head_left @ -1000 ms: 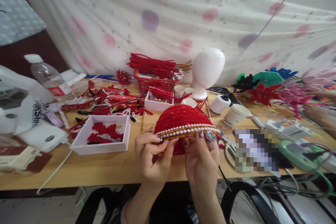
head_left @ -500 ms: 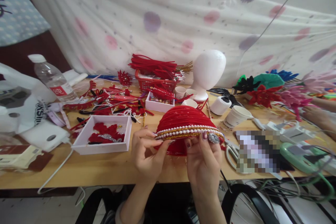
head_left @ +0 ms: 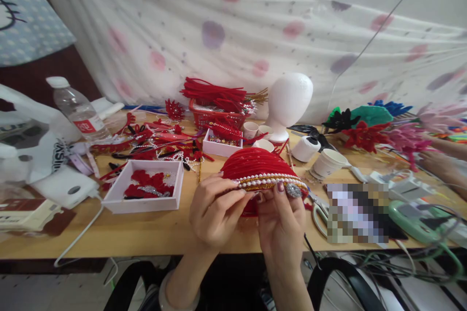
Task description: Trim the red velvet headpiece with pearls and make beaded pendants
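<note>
In the head view a red ribbed, dome-shaped headpiece (head_left: 255, 163) is held up in front of me over the table's front edge. Two rows of white beads (head_left: 268, 180) with gold trim run along its lower rim. Near the right end of that rim sits a round sparkling ornament (head_left: 294, 190). My left hand (head_left: 217, 211) pinches the left part of the beaded rim. On the right part, my right hand (head_left: 281, 214) grips the rim, thumb in front, beside the ornament. Both hands hide some of the headpiece's underside.
A white box (head_left: 144, 201) with red pieces lies to the left. Scissors (head_left: 319, 211) rest just right of my hands. Behind stand a white foam head (head_left: 290, 102), paper cups (head_left: 328, 161), a thread spool (head_left: 305, 148) and a red basket (head_left: 204, 119). Another person's arm (head_left: 447, 163) shows far right.
My left hand has slid right along the beaded rim, nearer my right hand, and its fingers are more closed. The headpiece has shifted and turned slightly. My right hand keeps its grip.
</note>
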The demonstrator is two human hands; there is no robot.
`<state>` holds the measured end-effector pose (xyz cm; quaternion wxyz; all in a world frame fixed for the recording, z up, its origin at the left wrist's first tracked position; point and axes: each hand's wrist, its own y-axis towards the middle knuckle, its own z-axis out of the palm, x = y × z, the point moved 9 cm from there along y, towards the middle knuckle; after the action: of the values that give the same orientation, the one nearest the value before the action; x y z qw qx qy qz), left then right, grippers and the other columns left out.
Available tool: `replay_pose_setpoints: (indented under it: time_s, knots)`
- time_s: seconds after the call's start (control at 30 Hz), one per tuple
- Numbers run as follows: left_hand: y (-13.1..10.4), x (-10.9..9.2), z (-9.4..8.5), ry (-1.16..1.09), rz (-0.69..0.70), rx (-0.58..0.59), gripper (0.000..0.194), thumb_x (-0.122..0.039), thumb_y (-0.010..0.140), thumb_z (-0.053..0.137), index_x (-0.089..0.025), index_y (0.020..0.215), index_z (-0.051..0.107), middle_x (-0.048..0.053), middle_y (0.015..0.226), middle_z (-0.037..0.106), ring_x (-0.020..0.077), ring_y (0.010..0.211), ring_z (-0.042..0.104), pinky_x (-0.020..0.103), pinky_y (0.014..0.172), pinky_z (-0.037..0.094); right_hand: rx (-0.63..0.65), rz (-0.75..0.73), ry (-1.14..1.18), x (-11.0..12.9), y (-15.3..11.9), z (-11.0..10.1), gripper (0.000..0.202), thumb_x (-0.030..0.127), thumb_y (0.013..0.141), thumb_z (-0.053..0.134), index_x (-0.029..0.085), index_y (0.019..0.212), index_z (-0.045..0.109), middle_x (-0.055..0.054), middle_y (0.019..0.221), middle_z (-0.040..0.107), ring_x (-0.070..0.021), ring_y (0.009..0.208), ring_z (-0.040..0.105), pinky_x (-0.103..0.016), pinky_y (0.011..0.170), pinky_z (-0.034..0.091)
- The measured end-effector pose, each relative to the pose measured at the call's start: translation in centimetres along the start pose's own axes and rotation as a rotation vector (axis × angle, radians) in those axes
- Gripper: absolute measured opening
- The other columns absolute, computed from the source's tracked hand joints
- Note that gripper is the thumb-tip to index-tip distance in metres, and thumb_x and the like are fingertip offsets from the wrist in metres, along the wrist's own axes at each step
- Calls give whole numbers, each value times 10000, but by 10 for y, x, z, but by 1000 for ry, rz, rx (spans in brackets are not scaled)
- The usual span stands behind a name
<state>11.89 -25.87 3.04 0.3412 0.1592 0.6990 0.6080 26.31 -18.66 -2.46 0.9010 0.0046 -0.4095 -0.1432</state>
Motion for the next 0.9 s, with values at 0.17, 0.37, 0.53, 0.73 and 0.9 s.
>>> replay_pose_setpoints:
  time_s: [0.17, 0.37, 0.53, 0.73, 0.9]
  knots:
    - [-2, 8, 4, -109, -99, -34, 181, -68, 804, 753, -203, 839, 638, 7, 922, 625, 172, 933, 656, 403, 843, 616, 18, 33, 7, 0, 3, -1, 259, 293, 733, 841, 234, 938, 692, 6, 822, 685, -167, 725, 629, -280, 631, 508]
    - [-1, 13, 8, -209, -165, 29, 180, -66, 797, 759, -202, 828, 646, -1, 931, 620, 152, 893, 639, 449, 902, 602, 97, 31, 41, 3, 5, 3, 208, 297, 765, 815, 234, 927, 700, 12, 760, 662, -150, 654, 597, -269, 594, 512]
    - [-1, 14, 3, -235, -208, 39, 193, -44, 790, 753, -208, 801, 653, -10, 907, 618, 154, 907, 655, 408, 902, 604, 130, 57, 89, 2, 3, 7, 167, 289, 780, 812, 228, 900, 712, 14, 807, 676, -136, 683, 599, -262, 637, 522]
    - [-2, 15, 1, -249, -227, 42, 211, -9, 770, 756, -196, 790, 661, -13, 896, 617, 137, 870, 653, 368, 885, 600, 172, 57, 125, 4, 1, 9, 118, 272, 824, 771, 227, 919, 718, 5, 849, 677, -158, 773, 640, -260, 650, 524]
    - [-3, 12, 0, -236, -207, 27, 200, -9, 783, 744, -186, 780, 652, -17, 891, 615, 123, 863, 640, 385, 939, 585, 274, 55, 168, 9, -2, 14, 123, 185, 807, 667, 221, 909, 726, -22, 865, 686, -208, 801, 646, -345, 714, 551]
